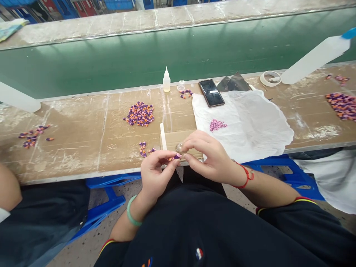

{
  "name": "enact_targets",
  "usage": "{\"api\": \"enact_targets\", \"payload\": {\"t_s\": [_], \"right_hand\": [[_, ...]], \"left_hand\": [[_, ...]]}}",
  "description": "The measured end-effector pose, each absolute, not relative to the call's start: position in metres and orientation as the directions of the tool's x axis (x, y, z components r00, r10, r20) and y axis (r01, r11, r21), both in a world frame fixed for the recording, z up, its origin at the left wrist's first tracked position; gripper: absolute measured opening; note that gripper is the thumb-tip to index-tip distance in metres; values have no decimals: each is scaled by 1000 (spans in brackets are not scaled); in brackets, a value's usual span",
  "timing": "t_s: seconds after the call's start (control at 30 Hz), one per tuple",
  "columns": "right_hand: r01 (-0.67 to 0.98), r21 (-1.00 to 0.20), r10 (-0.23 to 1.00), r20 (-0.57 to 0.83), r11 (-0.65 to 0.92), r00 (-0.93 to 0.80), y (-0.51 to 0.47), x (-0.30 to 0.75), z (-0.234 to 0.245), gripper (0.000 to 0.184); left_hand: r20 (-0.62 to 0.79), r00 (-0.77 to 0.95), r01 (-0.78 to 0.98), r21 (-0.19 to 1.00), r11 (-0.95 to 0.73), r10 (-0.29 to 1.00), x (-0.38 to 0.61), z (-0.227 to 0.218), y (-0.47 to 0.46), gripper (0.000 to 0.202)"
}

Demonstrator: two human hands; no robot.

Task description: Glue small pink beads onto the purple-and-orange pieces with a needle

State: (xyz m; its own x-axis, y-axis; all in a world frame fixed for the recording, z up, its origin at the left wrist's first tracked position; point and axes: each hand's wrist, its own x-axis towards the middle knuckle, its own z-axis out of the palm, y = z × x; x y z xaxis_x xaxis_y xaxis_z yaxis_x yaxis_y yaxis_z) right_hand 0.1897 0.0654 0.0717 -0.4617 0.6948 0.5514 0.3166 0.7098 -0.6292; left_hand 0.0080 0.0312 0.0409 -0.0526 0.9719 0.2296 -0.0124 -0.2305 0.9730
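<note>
My left hand (pixel 155 172) pinches a small purple and orange piece (pixel 175 157) between thumb and forefinger at the near edge of the table. My right hand (pixel 207 155) meets it from the right, fingers closed on a small clear round thing (pixel 179 147) right beside that piece. A pile of the same purple and orange pieces (pixel 139 114) lies further back on the brown table (pixel 83 126). A few more pieces (pixel 143 148) sit just left of my hands. A pale stick (pixel 162 135) lies behind them.
A white cloth (pixel 250 126) with a heap of pink beads (pixel 217 125) lies to the right, a phone (pixel 211 92) on its far corner. A small glue bottle (pixel 166 80) stands behind. More pieces lie far left (pixel 32 135) and far right (pixel 342 105). A neighbour's arm (pixel 8 187) shows at left.
</note>
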Motion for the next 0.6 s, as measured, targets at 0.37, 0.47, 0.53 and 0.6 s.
{"api": "enact_targets", "payload": {"t_s": [0.37, 0.47, 0.53, 0.6], "right_hand": [[264, -686, 702, 498, 678, -509, 66, 191, 70, 16], [255, -688, 696, 495, 679, -520, 66, 192, 71, 16], [251, -686, 690, 494, 683, -529, 67, 192, 71, 16], [252, -686, 687, 486, 683, -540, 67, 192, 71, 16]], "left_hand": [[282, -4, 12, 959, -282, 959, 9, 44, 33, 7], [281, 4, -18, 960, -281, 960, 8, 45, 36, 7], [271, 21, -32, 962, -270, 962, 7, 46, 37, 5], [267, 38, -34, 963, -266, 963, 7, 47, 38, 3]]}}
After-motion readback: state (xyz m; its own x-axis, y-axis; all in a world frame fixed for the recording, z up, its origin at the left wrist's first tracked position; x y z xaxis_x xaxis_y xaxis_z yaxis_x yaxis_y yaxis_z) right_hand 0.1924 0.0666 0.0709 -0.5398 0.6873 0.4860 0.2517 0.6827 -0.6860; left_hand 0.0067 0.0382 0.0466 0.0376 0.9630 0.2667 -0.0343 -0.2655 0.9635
